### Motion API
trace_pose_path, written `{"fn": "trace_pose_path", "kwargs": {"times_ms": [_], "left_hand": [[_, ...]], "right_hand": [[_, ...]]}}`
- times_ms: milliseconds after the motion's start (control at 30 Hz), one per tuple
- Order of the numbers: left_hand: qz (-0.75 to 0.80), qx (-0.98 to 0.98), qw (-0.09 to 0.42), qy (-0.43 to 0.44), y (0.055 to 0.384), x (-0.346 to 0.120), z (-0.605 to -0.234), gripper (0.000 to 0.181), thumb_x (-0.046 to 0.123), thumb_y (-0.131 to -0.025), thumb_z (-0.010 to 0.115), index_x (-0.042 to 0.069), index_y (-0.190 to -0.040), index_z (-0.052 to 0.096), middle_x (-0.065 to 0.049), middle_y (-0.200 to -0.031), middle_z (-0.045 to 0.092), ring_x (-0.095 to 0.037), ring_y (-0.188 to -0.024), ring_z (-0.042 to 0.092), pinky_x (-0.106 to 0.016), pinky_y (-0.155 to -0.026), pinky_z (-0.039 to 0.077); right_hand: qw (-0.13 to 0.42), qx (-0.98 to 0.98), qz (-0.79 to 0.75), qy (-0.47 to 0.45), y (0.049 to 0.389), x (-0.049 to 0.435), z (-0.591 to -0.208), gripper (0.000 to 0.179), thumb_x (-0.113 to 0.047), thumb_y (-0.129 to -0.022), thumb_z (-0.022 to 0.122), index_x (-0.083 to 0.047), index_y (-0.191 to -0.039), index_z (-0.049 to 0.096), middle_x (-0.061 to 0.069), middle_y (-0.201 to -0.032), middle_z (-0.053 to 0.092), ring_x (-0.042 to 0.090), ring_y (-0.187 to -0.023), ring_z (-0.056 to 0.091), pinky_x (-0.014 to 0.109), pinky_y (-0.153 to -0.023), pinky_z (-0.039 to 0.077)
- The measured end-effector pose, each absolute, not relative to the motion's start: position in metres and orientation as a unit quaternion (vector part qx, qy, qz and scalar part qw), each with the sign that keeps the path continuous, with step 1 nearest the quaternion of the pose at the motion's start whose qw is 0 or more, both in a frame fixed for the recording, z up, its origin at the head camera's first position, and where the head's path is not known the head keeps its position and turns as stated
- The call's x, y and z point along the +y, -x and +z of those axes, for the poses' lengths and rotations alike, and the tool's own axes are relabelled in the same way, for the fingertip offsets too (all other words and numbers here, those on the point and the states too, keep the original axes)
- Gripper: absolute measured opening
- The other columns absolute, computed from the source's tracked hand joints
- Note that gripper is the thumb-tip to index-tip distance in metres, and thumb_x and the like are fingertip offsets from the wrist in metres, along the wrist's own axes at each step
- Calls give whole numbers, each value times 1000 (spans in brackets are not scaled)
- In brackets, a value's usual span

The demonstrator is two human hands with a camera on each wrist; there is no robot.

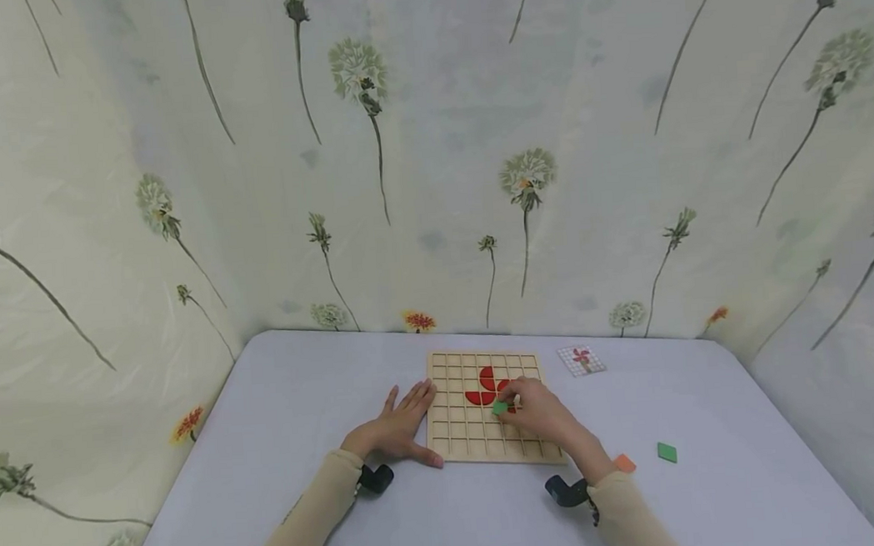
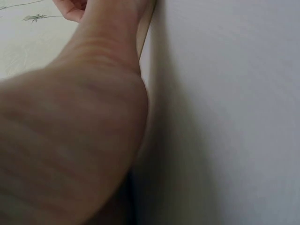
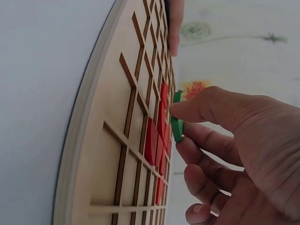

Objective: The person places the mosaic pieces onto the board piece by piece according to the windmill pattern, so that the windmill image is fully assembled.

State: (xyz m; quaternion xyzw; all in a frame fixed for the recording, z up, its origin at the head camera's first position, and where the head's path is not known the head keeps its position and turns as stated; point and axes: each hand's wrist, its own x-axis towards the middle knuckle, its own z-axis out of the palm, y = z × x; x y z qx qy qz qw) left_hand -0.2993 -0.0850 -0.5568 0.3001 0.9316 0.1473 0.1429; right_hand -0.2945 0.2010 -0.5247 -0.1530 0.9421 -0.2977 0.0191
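Note:
A wooden grid board (image 1: 463, 448) lies on the table with several red quarter-round and half-round pieces (image 1: 480, 398) set in its cells. My right hand (image 1: 539, 409) pinches a small green square tile (image 1: 499, 407) between thumb and fingers, close over the board just below the red pieces. In the right wrist view the green tile (image 3: 176, 122) stands edge-on beside the red pieces (image 3: 151, 140). My left hand (image 1: 397, 430) lies spread at the board's left edge, fingertips at the upper side and thumb at the lower corner. The left wrist view shows mostly palm (image 2: 79, 122).
A small pattern card (image 1: 581, 360) with a red-and-white grid picture lies right of the board. Another green tile (image 1: 667, 453) and an orange tile (image 1: 625, 463) lie on the white table (image 1: 323, 380) at the right. A flowered curtain (image 1: 429, 140) hangs behind.

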Motion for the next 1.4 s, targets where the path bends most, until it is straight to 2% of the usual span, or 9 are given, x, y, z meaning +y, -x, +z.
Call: {"fn": "trace_pose_path", "kwargs": {"times_ms": [100, 800, 1067, 1400], "left_hand": [[151, 930, 142, -304, 300, -85, -557, 128, 75, -70, 65, 9, -156, -3, -7, -164, -7, -23, -151, -6, -55, -118, -10], [142, 932, 148, -298, 299, -83, -551, 127, 75, -70, 66, 9, -156, -2, -7, -164, -7, -22, -151, -5, -55, -118, -9], [139, 933, 147, -297, 299, -83, -555, 128, 75, -69, 66, 8, -156, -2, -7, -164, -6, -22, -151, -4, -55, -118, -8], [142, 934, 144, -295, 300, -83, -556, 129, 75, -69, 66, 9, -156, -2, -6, -164, -7, -21, -151, -6, -54, -118, -9]], "right_hand": [[22, 945, -286, 155, 295, 197, -527, 12, -18, -80, 79, -15, -88, 71, -5, -88, 62, 10, -84, 56, 30, -75, 51], [41, 941, -271, 196, 301, 193, -527, 13, -11, -81, 75, -11, -94, 72, -3, -93, 66, 11, -88, 58, 34, -82, 52], [62, 935, -281, 209, 303, 195, -529, 15, -9, -83, 72, -13, -97, 71, -6, -92, 64, 10, -86, 58, 32, -78, 51], [53, 933, -286, 212, 302, 195, -531, 15, -10, -81, 75, -12, -96, 71, -5, -90, 64, 10, -83, 57, 30, -76, 51]]}}
